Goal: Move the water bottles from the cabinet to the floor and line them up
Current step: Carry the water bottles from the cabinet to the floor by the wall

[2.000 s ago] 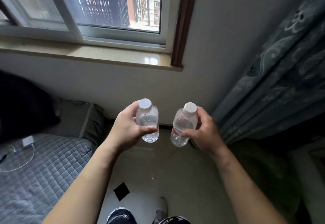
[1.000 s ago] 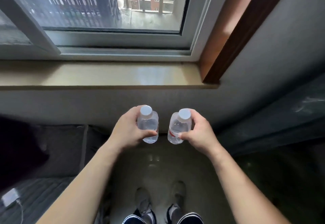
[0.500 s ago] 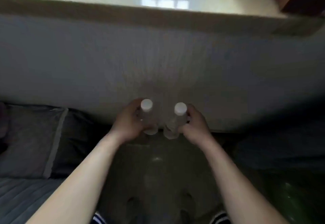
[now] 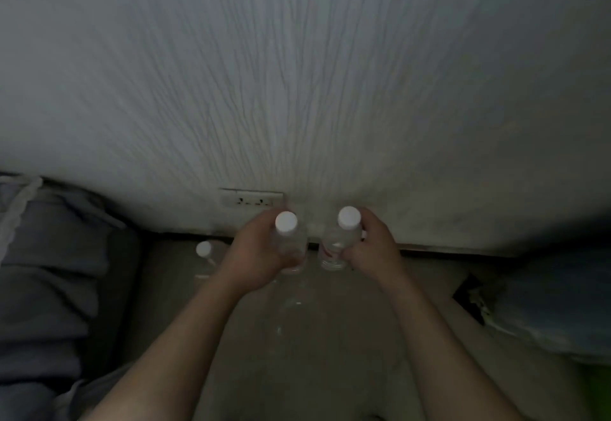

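Note:
I hold two clear water bottles with white caps, both upright, low over the floor near the wall's base. My left hand [image 4: 256,257] grips the left bottle [image 4: 288,238] around its body. My right hand [image 4: 372,248] grips the right bottle [image 4: 340,242], which has a red label. The two bottles are side by side, a small gap apart. A third bottle [image 4: 204,252] with a white cap stands on the floor to the left of my left hand, close to the wall. Whether the held bottles touch the floor I cannot tell.
A textured grey wall [image 4: 297,90] fills the upper view, with a white socket strip [image 4: 253,200] just above the bottles. A grey quilted bed [image 4: 49,272] borders the left. Dark fabric and a dark object [image 4: 469,295] lie at the right. The beige floor [image 4: 314,338] stretches toward me.
The view has dropped from the window and sill to the wall's base. Both hands have carried the bottles down close to the floor. The third bottle and the socket have come into view.

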